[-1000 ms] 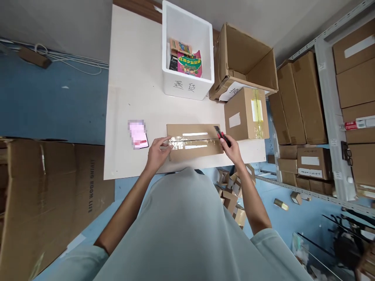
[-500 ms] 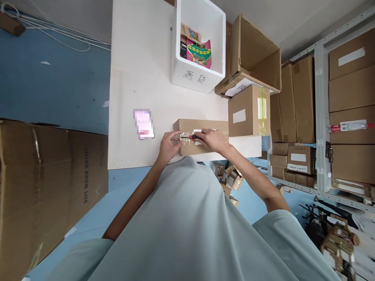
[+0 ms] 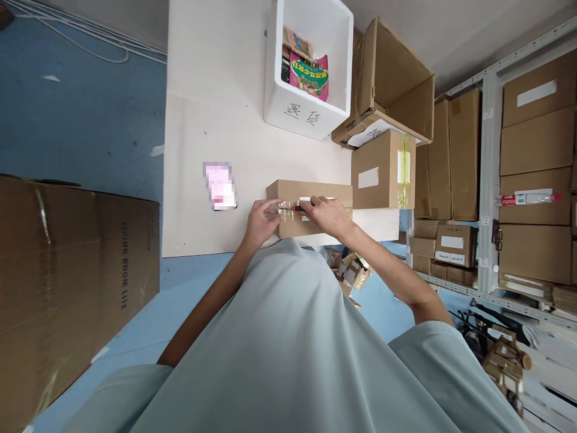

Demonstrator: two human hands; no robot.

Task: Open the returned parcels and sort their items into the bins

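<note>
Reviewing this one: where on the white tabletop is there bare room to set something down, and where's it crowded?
Bare tabletop lies beyond the smartphone, left of the foam box, and between that box and the long carton under the box cutter. The right side is crowded: a taped carton stands just in front of the open carton.

A box [image 3: 315,190] is lying mid-frame on a table [image 3: 189,132]. A phone [image 3: 219,185] is lying left of it, a tub [image 3: 297,124] upper centre.
</note>
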